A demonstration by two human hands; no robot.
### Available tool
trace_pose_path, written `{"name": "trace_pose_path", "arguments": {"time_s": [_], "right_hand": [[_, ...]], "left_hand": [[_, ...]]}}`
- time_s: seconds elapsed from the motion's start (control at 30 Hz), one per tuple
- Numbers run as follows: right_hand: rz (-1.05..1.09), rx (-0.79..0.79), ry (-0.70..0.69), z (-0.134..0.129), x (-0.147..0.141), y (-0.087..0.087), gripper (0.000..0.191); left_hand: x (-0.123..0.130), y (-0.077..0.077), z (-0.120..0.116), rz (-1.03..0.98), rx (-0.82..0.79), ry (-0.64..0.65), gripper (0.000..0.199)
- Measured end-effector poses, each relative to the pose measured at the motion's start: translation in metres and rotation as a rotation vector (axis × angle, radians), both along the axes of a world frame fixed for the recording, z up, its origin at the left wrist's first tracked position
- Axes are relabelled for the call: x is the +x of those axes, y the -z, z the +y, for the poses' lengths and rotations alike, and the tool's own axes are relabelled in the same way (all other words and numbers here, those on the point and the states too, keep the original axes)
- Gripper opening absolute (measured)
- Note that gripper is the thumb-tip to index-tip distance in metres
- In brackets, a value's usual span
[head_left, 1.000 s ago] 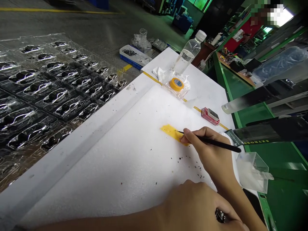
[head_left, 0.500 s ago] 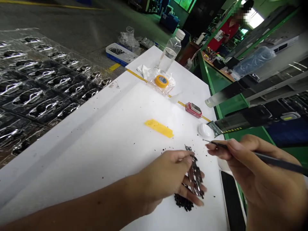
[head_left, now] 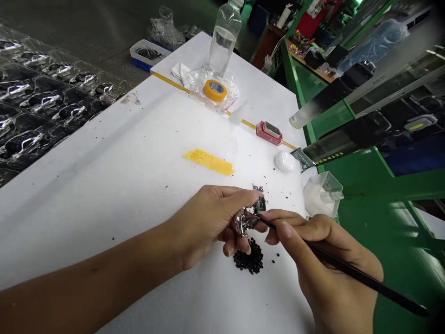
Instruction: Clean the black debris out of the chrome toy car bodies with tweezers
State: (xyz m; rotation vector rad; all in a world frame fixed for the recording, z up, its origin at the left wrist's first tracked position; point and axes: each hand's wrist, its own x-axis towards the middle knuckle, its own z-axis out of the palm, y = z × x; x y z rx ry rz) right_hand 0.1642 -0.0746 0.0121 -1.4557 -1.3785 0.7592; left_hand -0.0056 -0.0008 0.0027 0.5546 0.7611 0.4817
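My left hand [head_left: 215,218] grips a shiny chrome part [head_left: 242,221] with cut-outs, tilted above the white tabletop [head_left: 146,185]. Pinched like a pen in my right hand [head_left: 323,260] are slim dark tweezers [head_left: 351,265], their tip at the chrome part; whether it touches cannot be made out. Below the chrome part lies a pile of small black pieces [head_left: 249,257]. A smaller cluster of tiny dark metal bits [head_left: 257,189] shows just beyond my left fingers.
A strip of yellow tape [head_left: 208,161] lies on the table. Farther back are a water bottle [head_left: 222,44], a yellow tape roll [head_left: 214,90] and a red box [head_left: 269,133]. Clear trays of glossy parts [head_left: 52,97] stand at left; a clear container [head_left: 322,195] sits at right.
My right hand has moved left, bringing the tweezers to the chrome part. My left hand has turned the part and raised it off the pile. The view has shifted.
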Motion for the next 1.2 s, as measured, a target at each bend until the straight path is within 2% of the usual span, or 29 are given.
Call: {"name": "trace_pose_path", "arguments": {"time_s": [0.13,0.4,0.83,1.0,1.2], "right_hand": [[0.005,-0.009,0.008,-0.002,0.0,0.002,0.014],[0.004,-0.045,0.112,0.0,-0.011,-0.002,0.014],[0.003,-0.079,0.134,0.0,-0.013,-0.002,0.015],[-0.048,-0.072,0.085,0.001,-0.008,-0.002,0.015],[0.0,-0.087,0.142,-0.001,-0.02,-0.002,0.018]], "left_hand": [[0.001,0.0,0.001,0.003,-0.009,-0.002,0.034],[0.001,0.002,0.0,-0.034,0.018,0.006,0.034],[0.0,0.002,-0.001,-0.024,0.038,-0.004,0.036],[0.001,0.001,-0.001,0.007,0.017,-0.012,0.035],[0.001,0.002,0.0,0.003,0.022,-0.007,0.035]]}}
